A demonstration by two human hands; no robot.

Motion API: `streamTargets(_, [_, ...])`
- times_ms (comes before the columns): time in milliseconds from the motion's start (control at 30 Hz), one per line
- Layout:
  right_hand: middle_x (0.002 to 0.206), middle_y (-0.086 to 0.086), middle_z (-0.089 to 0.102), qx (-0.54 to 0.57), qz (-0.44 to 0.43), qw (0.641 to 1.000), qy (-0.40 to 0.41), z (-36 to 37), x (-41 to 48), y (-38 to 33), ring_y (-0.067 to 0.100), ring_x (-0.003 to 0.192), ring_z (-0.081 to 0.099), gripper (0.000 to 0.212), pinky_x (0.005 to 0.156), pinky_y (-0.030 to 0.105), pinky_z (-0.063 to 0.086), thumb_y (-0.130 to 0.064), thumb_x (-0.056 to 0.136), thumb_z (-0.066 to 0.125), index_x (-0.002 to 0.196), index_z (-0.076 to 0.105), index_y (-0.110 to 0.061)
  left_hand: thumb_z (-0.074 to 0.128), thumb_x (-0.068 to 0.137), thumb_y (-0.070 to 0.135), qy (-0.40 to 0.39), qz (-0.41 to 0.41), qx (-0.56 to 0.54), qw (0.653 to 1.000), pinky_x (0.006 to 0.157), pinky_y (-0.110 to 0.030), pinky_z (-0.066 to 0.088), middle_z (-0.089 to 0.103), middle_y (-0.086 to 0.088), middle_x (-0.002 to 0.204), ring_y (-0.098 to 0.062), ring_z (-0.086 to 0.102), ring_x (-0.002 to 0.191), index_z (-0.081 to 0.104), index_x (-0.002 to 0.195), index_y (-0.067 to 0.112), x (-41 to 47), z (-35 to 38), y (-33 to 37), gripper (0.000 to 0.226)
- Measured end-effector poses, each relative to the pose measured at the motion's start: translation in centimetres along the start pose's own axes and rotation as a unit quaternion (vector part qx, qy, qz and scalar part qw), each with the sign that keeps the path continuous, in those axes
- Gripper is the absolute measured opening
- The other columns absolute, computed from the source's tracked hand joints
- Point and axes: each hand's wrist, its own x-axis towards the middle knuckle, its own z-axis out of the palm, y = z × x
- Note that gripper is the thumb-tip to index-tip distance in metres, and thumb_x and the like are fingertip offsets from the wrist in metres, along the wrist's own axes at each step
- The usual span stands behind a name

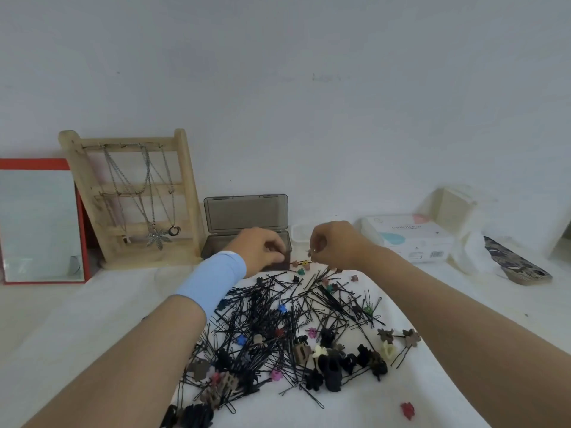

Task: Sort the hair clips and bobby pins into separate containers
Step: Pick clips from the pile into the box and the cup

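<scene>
1. Bobby pins [272, 322] lie in a dense black tangle on the white desk [92, 319], mixed with small coloured hair clips [332, 362] that gather mostly along the near and right sides of the heap. One red clip [407, 410] lies apart at the near right.
2. Smoky brown box [247, 233] stands open at the far edge of the heap, lid upright. A white tray [301, 233] sits just beside it to the right, partly hidden.
3. Left hand [262, 251], with a blue wrist band [213, 279], rests at the box front with fingers curled; whether its grip holds anything cannot be told.
4. Right hand [333, 242] hovers above the far end of the heap, grip pinched closed on something very small, too fine to name.
5. Judgement: sorting is at an early stage; most of the heap remains. The step in hand looks like a delivery to the containers. The next move calls for a release over the correct container, then a fresh pick from the tangle without dragging neighbours.
6. Room: the wooden necklace stand [136, 199] crowds the box on the left; a tissue pack [408, 236] sits to the right. Open desk lies left and right of the heap.
</scene>
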Motion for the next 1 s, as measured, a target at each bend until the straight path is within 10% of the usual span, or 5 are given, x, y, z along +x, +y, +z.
streamTargets(200, [0.086, -0.011, 0.064, -0.009, -0.007, 0.999, 0.039, 0.5, 2.4, -3.6, 0.012, 0.082, 0.063, 0.020, 0.077, 0.030, 0.054, -0.039, 0.088, 0.067, 0.096, 0.075, -0.022, 0.068, 0.089, 0.016, 0.105, -0.051, 0.030, 0.993, 0.095, -0.026, 0.046, 0.071, 0.007, 0.109, -0.013, 0.063, 0.102, 0.075, 0.102, 0.025, 1.4, -2.0, -3.1, 0.017])
streamTargets(467, [0.112, 0.001, 0.069, -0.089, 0.008, 0.996, -0.001, 3.0, 5.0, -7.6, 0.022, 0.101, 0.064, 0.031, 0.087, 0.039, 0.054, -0.041, 0.093, 0.059, 0.117, 0.068, -0.022, 0.069, 0.090, 0.027, 0.047, -0.090, 0.033, 0.994, 0.097, -0.028, 0.044, 0.068, 0.006, 0.118, -0.015, 0.062, 0.110, 0.064, 0.123, 0.023, 1.0, -3.0, -6.5, 0.033])
streamTargets(633, [0.098, -0.006, 0.070, -0.059, -0.071, 0.995, -0.022, 3.4, 3.9, -9.2, 0.016, 0.092, 0.064, 0.017, 0.082, 0.034, 0.055, -0.030, 0.094, 0.060, 0.100, 0.074, -0.023, 0.067, 0.091, 0.021, 0.087, -0.040, 0.026, 0.995, 0.085, -0.021, 0.043, 0.066, 0.012, 0.103, -0.004, 0.057, 0.089, 0.067, 0.110, 0.026, -1.8, -4.1, -6.5, 0.020])
streamTargets(867, [0.084, -0.016, 0.069, -0.017, -0.145, 0.972, -0.183, 4.9, 1.3, -13.8, 0.004, 0.082, 0.064, 0.009, 0.072, 0.018, 0.047, -0.025, 0.083, 0.075, 0.092, 0.078, -0.025, 0.070, 0.087, 0.027, -0.123, -0.101, 0.068, 0.985, 0.068, -0.027, 0.054, 0.071, 0.008, 0.083, -0.012, 0.068, 0.074, 0.068, 0.083, 0.034, -7.2, -6.2, -7.2, 0.008])
streamTargets(1000, [0.086, -0.014, 0.070, 0.015, -0.157, 0.970, -0.186, 6.9, 0.6, -16.4, 0.006, 0.085, 0.064, 0.011, 0.072, 0.018, 0.046, -0.026, 0.082, 0.078, 0.093, 0.078, -0.025, 0.072, 0.083, 0.021, -0.089, -0.129, 0.093, 0.983, 0.069, -0.023, 0.049, 0.067, 0.010, 0.088, -0.010, 0.062, 0.077, 0.071, 0.083, 0.034, -9.6, -6.5, -8.8, 0.013])
